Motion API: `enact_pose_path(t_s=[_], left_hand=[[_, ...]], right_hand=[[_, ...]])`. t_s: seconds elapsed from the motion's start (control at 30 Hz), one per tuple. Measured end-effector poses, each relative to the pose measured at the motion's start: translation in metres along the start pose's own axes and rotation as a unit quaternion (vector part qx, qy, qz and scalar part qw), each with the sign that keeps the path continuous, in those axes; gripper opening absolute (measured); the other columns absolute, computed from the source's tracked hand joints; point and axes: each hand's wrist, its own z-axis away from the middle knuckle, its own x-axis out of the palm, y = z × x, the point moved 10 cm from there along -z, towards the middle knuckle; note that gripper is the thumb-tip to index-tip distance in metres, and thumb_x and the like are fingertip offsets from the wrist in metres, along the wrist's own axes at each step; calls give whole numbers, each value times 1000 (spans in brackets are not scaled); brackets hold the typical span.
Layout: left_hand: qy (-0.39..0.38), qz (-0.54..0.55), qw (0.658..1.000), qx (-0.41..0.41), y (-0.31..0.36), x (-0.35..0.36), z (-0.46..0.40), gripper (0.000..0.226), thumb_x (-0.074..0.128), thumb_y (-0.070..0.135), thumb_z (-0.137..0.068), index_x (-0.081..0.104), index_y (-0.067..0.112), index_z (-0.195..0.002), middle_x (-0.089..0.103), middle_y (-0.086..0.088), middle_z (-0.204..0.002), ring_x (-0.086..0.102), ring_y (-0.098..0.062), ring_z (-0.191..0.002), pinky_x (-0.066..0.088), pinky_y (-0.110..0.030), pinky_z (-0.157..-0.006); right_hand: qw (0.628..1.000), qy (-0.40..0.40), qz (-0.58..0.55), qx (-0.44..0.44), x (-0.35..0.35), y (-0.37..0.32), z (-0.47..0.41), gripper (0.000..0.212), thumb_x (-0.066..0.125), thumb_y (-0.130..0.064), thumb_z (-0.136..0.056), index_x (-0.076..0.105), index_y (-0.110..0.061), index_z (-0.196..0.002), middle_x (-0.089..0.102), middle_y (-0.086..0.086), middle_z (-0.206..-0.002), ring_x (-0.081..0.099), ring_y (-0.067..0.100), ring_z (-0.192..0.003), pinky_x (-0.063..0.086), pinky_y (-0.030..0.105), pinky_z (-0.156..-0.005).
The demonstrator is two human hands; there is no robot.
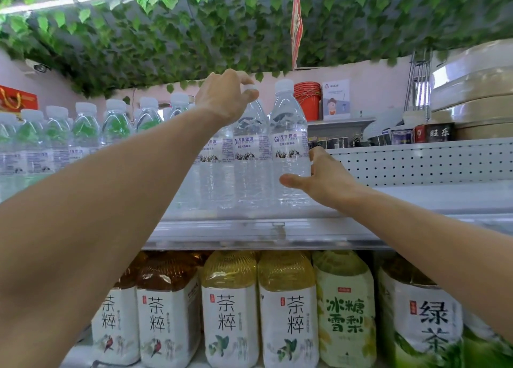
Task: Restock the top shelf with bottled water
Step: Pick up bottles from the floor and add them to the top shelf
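Clear plastic: two water bottles stand upright at the right end of the row on the top shelf [416, 198], touching side by side.
Left hand [222, 97]: fingers curled round the cap of the inner bottle [251, 145].
Right hand [322, 177]: thumb and fingers clamped low on the end bottle [290, 145].
Doing it well: I judge both should be slid back level with the row, bases flat, labels forward.
Look: white caps, ribbed bodies, white labels with blue print.
Below: tea bottles [230, 309].
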Motion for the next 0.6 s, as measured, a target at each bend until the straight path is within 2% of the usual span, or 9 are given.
enact_pose_path(t_s=[0.13,0.27,0.33,0.43,0.53,0.6], left_hand=[[10,-34,999,10,0,-2,4,42,53,43,-98,57,20,-134,68,-10,-90,55,-28,-119,12,-41,-123],[9,-43,999,12,4,0,8,43,50,41,-100,54,18,-136,64,-8,-84,53,-29,-121,8,-40,-122],[7,-50,999,12,6,0,9,44,48,41,-100,53,18,-138,67,-11,-93,52,-31,-123,10,-40,-122],[-1,-73,997,6,6,2,13,51,45,43,-101,45,19,-145,61,-19,-127,38,-34,-133,22,-43,-115],[33,-80,996,26,18,-3,33,58,45,43,-100,33,16,-150,49,-16,-138,31,-33,-135,24,-43,-113],[61,-37,997,39,30,-7,63,57,48,44,-99,37,17,-148,46,-12,-141,31,-31,-135,26,-43,-112]], right_hand=[[1000,-8,-7,-3,5,-2,-3,77,74,-45,-83,37,-12,-141,52,6,-139,51,24,-125,40,35,-95],[1000,-19,-13,3,8,-1,-5,79,74,-43,-84,33,-11,-144,50,6,-141,50,24,-125,39,33,-94],[1000,-23,-10,7,7,-2,-5,80,74,-42,-85,32,-10,-145,50,6,-141,50,24,-125,38,32,-92],[999,-40,18,15,5,-5,-2,82,71,-43,-87,27,-8,-147,46,7,-144,49,25,-126,38,32,-91],[998,-24,65,-7,-7,-10,14,84,67,-44,-90,22,-8,-150,42,9,-149,45,25,-131,38,36,-99],[994,22,101,-43,-25,-13,35,78,65,-46,-91,25,-12,-149,44,7,-147,46,24,-131,39,42,-105]])
